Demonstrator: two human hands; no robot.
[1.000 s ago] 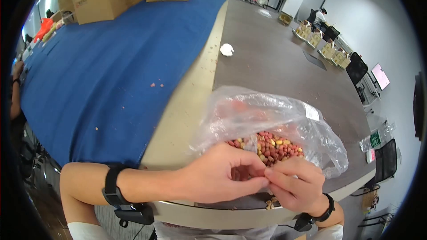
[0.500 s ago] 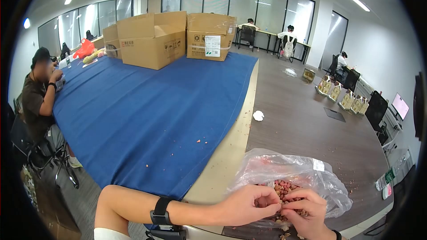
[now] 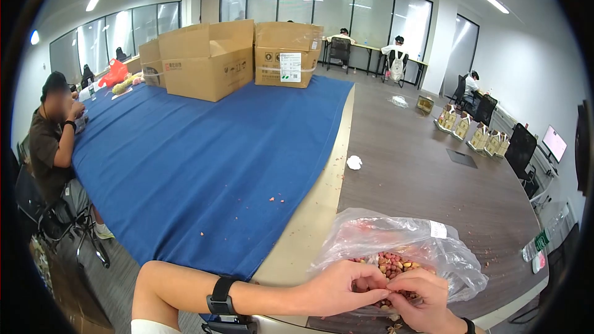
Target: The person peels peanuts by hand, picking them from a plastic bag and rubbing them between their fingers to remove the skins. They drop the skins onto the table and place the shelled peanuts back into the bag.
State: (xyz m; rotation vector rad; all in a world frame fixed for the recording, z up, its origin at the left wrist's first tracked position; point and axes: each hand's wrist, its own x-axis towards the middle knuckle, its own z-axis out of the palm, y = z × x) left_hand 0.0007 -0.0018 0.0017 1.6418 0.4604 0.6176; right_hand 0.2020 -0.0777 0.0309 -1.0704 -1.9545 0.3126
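My left hand (image 3: 346, 286) and my right hand (image 3: 424, 297) meet over a clear plastic bag (image 3: 461, 260), fingers and thumbs pinched together. Between the fingertips is a small piece, mostly hidden, that looks like a peanut. Behind and between my hands lies a pile of red and tan peanuts (image 3: 396, 262) in the bag's opening. A white label (image 3: 438, 229) sits on the bag's upper side. My left forearm, with a black strap (image 3: 221, 297) round it, lies along the table's near edge.
A blue cloth (image 3: 210, 148) with crumbs covers the left table. Cardboard boxes (image 3: 207, 74) stand at its far end. A crumpled white tissue (image 3: 354, 162), a plastic bottle (image 3: 544, 238) and small house-shaped boxes (image 3: 479, 137) are on the brown table. Another person (image 3: 55, 130) sits at left.
My right fingertips have shifted slightly left and closed in against my left fingers. The whole view has moved a little. The bag stays in place.
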